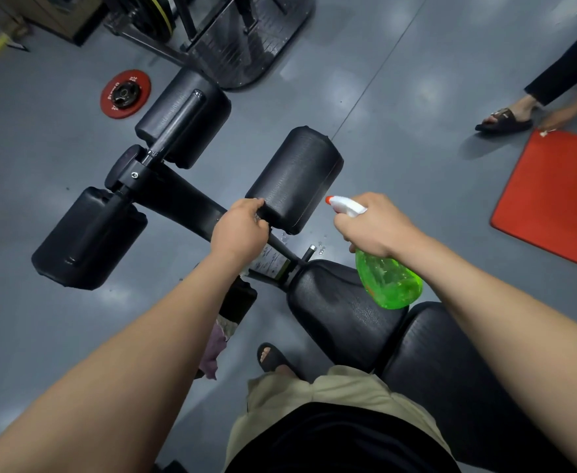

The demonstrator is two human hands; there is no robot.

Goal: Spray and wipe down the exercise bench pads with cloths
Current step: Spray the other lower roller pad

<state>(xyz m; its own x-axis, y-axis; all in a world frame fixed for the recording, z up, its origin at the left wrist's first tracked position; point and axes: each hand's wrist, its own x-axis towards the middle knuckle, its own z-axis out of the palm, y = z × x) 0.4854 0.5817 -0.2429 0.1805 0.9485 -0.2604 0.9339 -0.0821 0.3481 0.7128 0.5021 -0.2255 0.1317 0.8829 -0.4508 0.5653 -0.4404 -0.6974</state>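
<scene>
In the head view, the step in hand looks to be the spraying. The right hand (372, 227) is closed around the neck of the green spray bottle (388, 281). The bottle's white nozzle with the red tip points left at the near roller pad (294, 179), just beside it. The left hand (239, 230) grips the near left end of this same pad with curled fingers, perhaps to steady or turn it. Small drops lie on the floor (417, 97) by the pad's near end. A purplish cloth (213, 349) shows lower down, partly hidden behind the left forearm; I cannot tell what it rests on. The two seat pads (341, 312) are at the near right, below the bottle.

In my judgement, the next move calls for wetting this pad all around. After that the left hand must let go and take the cloth to wipe the round surface.
</scene>
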